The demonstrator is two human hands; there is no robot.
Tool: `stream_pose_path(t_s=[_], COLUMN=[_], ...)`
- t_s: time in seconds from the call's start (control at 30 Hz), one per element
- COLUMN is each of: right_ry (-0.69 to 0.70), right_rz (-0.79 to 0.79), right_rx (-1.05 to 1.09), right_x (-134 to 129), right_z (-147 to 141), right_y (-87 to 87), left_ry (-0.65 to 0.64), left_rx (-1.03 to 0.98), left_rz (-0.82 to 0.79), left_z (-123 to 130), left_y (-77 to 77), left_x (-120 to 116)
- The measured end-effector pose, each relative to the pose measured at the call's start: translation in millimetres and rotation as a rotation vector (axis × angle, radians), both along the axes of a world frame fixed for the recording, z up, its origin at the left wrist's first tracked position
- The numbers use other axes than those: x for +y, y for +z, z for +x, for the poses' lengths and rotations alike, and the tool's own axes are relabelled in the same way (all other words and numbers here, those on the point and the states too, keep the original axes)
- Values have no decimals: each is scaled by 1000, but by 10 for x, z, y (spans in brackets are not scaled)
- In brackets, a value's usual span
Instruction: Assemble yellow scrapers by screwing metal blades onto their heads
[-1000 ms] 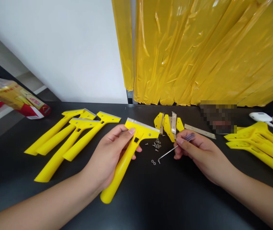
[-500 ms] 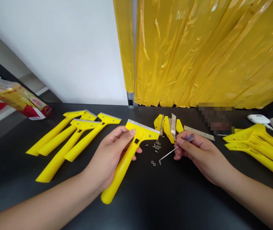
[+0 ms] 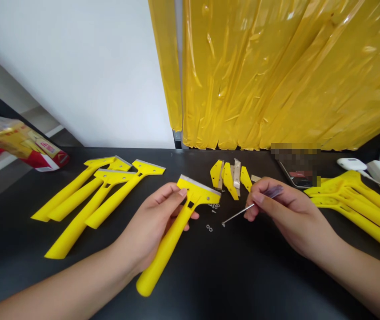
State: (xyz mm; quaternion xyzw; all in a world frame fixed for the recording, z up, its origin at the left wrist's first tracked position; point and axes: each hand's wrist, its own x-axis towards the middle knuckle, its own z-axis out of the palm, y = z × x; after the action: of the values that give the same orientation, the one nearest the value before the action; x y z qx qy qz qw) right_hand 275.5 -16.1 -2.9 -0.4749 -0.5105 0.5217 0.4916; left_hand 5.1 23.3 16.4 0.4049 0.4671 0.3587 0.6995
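My left hand grips a yellow scraper, thumb on its head and the handle slanting down toward me. One screw shows in the head's right side; the hole by my thumb looks bare. My right hand is closed on a thin screwdriver, its shaft pointing down to the left. A small screw sits at the screwdriver's tip. Two nuts lie just left of it on the black table. More small screws and nuts are partly hidden behind the scraper head.
Several yellow scrapers with blades lie at left. Yellow head plates and metal pieces rest at the back. More yellow handles are stacked at right, near a phone and a white device. A drink bottle leans at far left.
The scraper in my left hand has come slightly lower, now covering part of the loose screws and nuts. The view has shifted a little; the screwdriver tip remains at the small screw.
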Motion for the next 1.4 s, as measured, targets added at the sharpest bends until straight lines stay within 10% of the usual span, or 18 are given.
stream_pose_path(t_s=[0.47,1.4], right_ry=[95,112], right_rz=[131,138], right_rx=[118,57], right_x=[-110,-118], right_z=[40,36], right_y=[22,-7], left_ry=[-301,-304], left_rx=[-21,-73], left_rz=[-246,-300], left_z=[34,30], left_y=[47,33], left_x=[-115,-136])
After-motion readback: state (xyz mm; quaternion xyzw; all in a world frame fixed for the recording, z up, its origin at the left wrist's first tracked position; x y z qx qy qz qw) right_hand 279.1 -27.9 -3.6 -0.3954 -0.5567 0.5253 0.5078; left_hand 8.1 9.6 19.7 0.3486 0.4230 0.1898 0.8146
